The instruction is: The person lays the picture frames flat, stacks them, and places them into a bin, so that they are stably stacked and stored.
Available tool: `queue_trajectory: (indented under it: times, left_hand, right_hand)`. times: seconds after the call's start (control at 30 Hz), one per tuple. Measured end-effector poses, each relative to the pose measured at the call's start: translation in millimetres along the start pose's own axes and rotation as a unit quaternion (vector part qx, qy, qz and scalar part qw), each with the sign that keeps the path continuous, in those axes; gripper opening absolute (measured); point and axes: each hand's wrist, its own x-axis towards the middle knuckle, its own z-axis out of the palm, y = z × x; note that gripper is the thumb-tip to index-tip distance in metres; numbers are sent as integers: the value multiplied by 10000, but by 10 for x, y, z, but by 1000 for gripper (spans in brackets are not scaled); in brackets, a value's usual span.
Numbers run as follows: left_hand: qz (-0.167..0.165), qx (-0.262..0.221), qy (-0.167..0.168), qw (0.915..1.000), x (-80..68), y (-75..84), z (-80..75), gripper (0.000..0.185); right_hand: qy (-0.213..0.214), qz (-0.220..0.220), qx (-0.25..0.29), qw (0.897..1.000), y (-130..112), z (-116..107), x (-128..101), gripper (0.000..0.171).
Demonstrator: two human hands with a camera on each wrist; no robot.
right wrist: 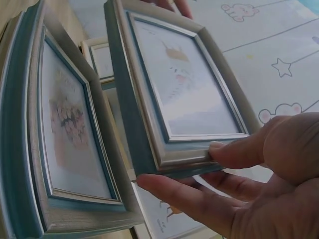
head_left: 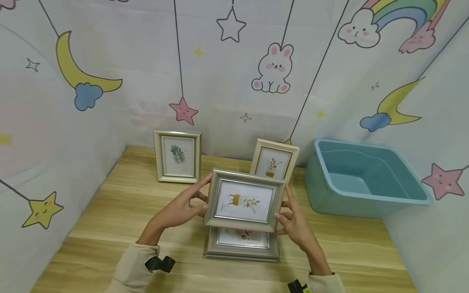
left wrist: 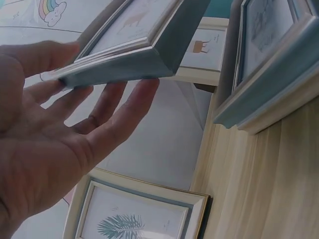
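A silver-beige picture frame (head_left: 244, 201), its potted-plant print turned sideways, is held up by both hands above the table. At its left edge, my left hand (head_left: 183, 206) grips with the thumb on the front side and the fingers along the outer edge and behind. My right hand (head_left: 296, 219) pinches the right edge, thumb on the front border (right wrist: 199, 158) and fingers underneath. Beneath it lies another silver picture frame (head_left: 242, 244) with a pinkish print, partly covered in the head view. The left wrist view shows this lower frame (left wrist: 279, 74) resting on a paler layer.
A cream frame with a green leaf print (head_left: 178, 156) stands at the back left. Another cream frame (head_left: 275, 160) stands behind the held one, partly hidden. A blue plastic bin (head_left: 366, 195) sits at the right of the wooden table (head_left: 121, 219). Patterned cloth walls (head_left: 227, 81) enclose the table.
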Motion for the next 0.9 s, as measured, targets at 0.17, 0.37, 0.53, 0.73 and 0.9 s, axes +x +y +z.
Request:
queue_trajectory:
  times: [0.17,0.37,0.53,0.73,0.9]
  left_hand:
    - [-241,-63,-101,9996,-45,-67,31,100]
    - [-678,-933,-374,9926,-69,-158,40,108]
    - [-960,-1434,-527,9836,-80,-200,68,111]
    - [-1331,-1570,-483,9774,-105,-282,135,113]
    - [-1486,-1573,-414,9754,-79,-345,203,111]
  right_hand:
    - [-551,243,102,9981,37,-68,-20,93]
    - [-1369,386,404,9890,116,-171,-48,98]
    - [-1659,516,577,9831,173,-204,-66,101]
    - [-1566,589,211,9857,265,-195,-33,97]
    - [-1137,700,-120,9910,324,-162,25,90]
